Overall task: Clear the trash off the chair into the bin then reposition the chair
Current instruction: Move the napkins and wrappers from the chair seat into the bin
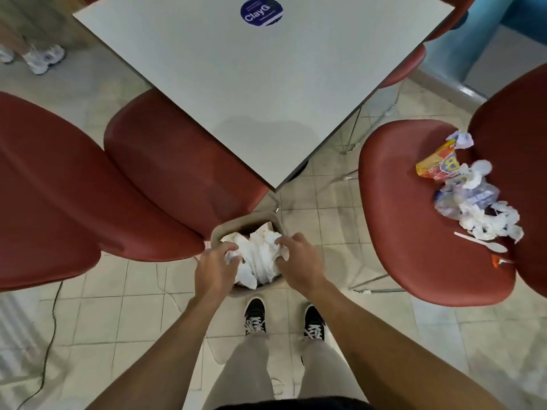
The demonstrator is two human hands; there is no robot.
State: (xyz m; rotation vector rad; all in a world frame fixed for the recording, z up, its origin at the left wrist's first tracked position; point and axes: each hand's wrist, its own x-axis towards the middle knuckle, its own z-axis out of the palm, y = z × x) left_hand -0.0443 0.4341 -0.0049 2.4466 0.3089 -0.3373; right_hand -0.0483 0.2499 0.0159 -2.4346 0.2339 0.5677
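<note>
My left grip (217, 263) and right grip (297, 258) are both curled into the crumpled white paper (257, 257), gripping it at either side over the bin (220, 229). The bin is beige and stands upright on the tiled floor (142, 321), mouth facing up, just ahead of my shoes. The red chair (414, 220) to my right carries the remaining trash (470, 190): wrappers, tissue and a white plastic spoon (482, 242), its long axis running left-right, bowl toward the backrest. The desk (266, 84) corner points at the bin.
</note>
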